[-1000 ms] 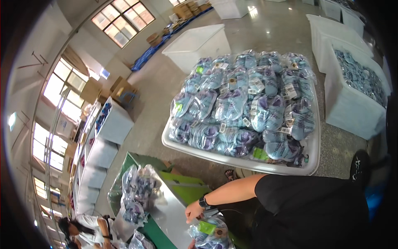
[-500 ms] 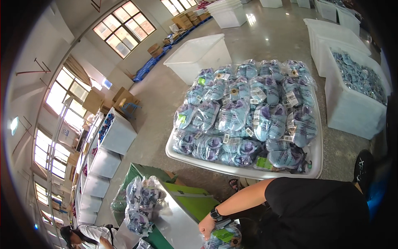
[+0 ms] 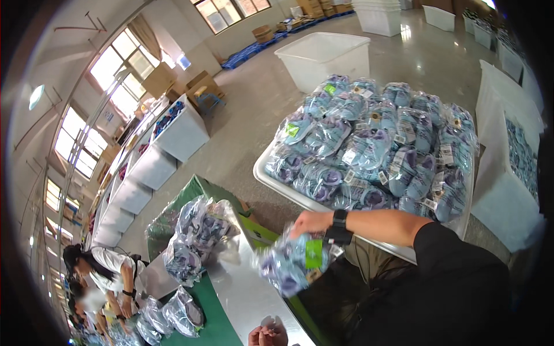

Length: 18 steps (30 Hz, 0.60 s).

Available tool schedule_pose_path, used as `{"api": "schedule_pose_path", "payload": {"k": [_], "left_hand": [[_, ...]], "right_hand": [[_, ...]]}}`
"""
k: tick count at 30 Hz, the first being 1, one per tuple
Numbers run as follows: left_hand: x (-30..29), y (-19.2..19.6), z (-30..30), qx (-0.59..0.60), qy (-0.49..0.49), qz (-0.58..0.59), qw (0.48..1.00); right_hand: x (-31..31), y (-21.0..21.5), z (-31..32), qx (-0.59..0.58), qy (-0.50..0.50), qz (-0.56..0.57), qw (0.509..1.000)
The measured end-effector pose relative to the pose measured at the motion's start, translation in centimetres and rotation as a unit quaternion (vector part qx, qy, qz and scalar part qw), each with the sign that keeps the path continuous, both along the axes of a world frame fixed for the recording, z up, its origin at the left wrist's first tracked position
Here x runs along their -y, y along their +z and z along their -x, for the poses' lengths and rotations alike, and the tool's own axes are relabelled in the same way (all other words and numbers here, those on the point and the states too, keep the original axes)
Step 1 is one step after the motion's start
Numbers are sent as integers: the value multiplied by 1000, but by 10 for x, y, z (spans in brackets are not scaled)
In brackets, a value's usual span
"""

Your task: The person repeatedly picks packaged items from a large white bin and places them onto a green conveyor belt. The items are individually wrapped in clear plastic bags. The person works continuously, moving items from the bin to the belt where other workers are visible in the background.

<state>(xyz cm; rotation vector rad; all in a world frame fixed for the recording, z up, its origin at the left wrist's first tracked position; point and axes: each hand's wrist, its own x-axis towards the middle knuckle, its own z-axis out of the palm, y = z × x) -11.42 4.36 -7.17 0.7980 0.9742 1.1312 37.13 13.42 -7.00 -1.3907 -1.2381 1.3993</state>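
Note:
My right hand point(image 3: 311, 224), with a black watch on its wrist, grips the top of a clear plastic bag of light blue and purple shoes point(image 3: 294, 262). A bright green label shows on the bag, which is blurred and hangs at the edge of the metal tabletop point(image 3: 242, 288). At the lower edge my left hand point(image 3: 269, 334) is partly cut off, its fingers curled together over the tabletop, with nothing visible in them. More bagged shoes point(image 3: 196, 236) lie heaped on the table's far end. Beyond my right arm, rows of bagged shoes point(image 3: 366, 149) fill a white tub point(image 3: 271, 173).
Bagged shoes point(image 3: 183, 311) lie on a green surface point(image 3: 222, 317), near a co-worker in a white shirt point(image 3: 109, 268). A green-lined container point(image 3: 158, 230) stands behind the table. White bins point(image 3: 323, 60) stand farther off, and one at right holds loose shoe parts point(image 3: 519, 155).
My right hand has lifted the bagged shoes and moved up and to the right, toward the tub. My left hand has come into view at the bottom. The view has shifted and tilted.

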Motion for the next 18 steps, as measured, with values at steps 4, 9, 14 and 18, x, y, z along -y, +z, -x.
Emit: {"api": "schedule_pose_path", "payload": {"k": [4, 9, 14, 18], "left_hand": [[-3, -16, 7, 0, 9, -1, 1000], [-5, -22, 11, 21, 1, -7, 1000], [-4, -19, 5, -6, 16, -16, 1000], [-1, -17, -1, -62, 46, -15, 997]], "right_hand": [[-23, 1, -66, -81, -174, -31, 981], [-90, -23, -108, -359, -391, -22, 847], [-150, -69, -100, -346, -427, 58, 833], [-178, -85, -76, -345, -440, 70, 826]]}}
